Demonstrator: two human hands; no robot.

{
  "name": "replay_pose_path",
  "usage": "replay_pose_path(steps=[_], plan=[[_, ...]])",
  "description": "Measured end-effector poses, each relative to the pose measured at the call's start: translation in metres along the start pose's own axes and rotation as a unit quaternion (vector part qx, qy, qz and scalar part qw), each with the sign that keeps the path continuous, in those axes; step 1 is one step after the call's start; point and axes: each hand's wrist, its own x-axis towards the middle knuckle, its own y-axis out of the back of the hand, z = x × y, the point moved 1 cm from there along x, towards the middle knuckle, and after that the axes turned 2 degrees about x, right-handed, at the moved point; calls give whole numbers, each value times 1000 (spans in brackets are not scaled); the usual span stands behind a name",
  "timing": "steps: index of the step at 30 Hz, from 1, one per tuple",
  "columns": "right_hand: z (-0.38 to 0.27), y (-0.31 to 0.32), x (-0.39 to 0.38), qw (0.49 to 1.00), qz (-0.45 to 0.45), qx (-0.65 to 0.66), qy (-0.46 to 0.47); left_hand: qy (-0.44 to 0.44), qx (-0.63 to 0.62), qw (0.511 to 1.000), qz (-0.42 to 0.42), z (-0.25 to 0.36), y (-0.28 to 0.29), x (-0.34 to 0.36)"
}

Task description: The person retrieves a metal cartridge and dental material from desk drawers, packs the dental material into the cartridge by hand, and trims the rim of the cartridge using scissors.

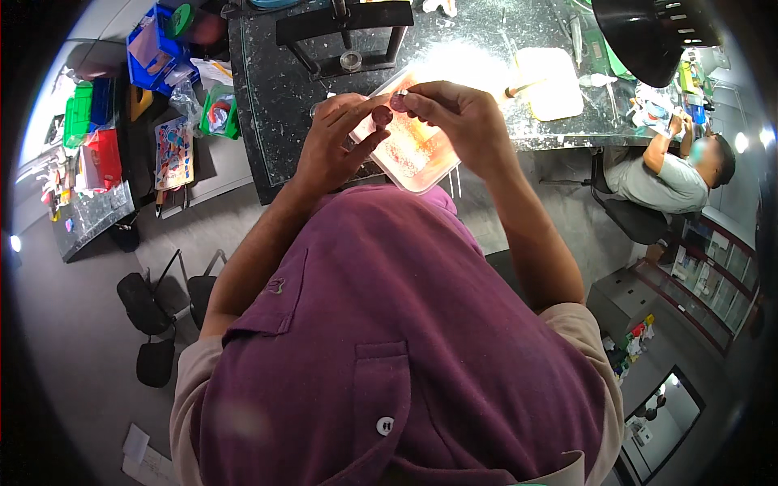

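Note:
My left hand [331, 144] pinches a small, round, dark red piece [382, 117] between thumb and fingers. My right hand [466, 121] is closed on a second small reddish piece [398, 101], with a pale, shiny spot by the fingertips. The two pieces are close together; I cannot tell whether they touch. Both are too small to name. Below the hands, a shallow white-rimmed tray [419, 191] lies at the table's near edge, strewn inside with reddish crumbs or shavings.
A black metal frame [344, 14] stands on the speckled dark table [271, 113]. To the right are a pale square board [559, 95] and a black lamp hood [655, 36]. A green bin [220, 111] sits left. Another person [668, 172] sits at the far right.

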Motion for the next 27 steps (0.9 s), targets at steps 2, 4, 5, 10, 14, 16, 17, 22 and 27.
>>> replay_pose_path(steps=[2, 4, 5, 10, 14, 16, 17, 22, 27], plan=[[-2, -9, -7, 990, 66, -97, 78, -1, 2, 1000, 2, -5, -3, -3], [0, -13, -9, 982, 77, -127, 113, -3, 4, 1000, 2, -6, -5, -3], [6, -13, -7, 949, 88, -220, 209, 4, 6, 1000, -8, -6, -5, -2], [13, -15, -9, 815, 105, -390, 415, 13, 10, 1000, -14, -9, -10, -5], [25, -1, -1, 827, 184, -368, 383, 25, -9, 1000, -4, -5, -5, -2], [35, 7, -1, 914, 152, -300, 228, 31, -4, 999, -27, -3, -4, -1], [43, 10, -1, 923, 110, -325, 176, 32, 0, 999, -23, -4, -5, -2], [80, 3, 5, 871, -90, -482, 23, 36, 6, 999, -25, -7, -8, -5], [108, -3, 3, 850, -145, -506, 14, 60, -10, 998, -29, -6, -9, -4]])
